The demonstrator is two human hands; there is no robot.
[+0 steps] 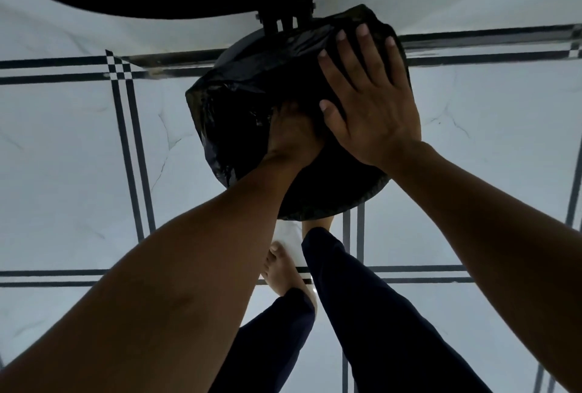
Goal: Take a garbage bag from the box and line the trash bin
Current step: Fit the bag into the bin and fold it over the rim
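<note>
Head view, looking straight down; dim light. White tiled floor (72, 147) with paired dark lines crossing it, a small checkered patch at about 10 o'clock from frame centre.

Black garbage bag (239, 99) sits just above frame centre, crumpled and glossy, draped over the round trash bin (333, 203). Only the bin's dark curved rim shows, at the bag's 5 o'clock side. Bag plastic bunches loosely at the 9 o'clock side and hangs past the rim there.

Left hand (293, 137) reaches in from 7 o'clock, forearm bare. It is sunk into the middle of the bag, back of the hand up, fingers buried in black plastic; whether they are spread or curled cannot be told.

Right hand (368, 103) comes in from 4 o'clock, just beside the left and touching it at the thumb. It lies flat on the bag over the bin's 2 o'clock side, fingers spread and extended, palm pressed down on the plastic, gripping nothing.

Below the bin, at 6 o'clock, two legs in dark trousers (356, 314) and a bare foot (283, 270) on the floor, toes near the bin's edge.

Along the top edge, a large dark curved shape with a small mount under it, blurred; cannot identify.
</note>
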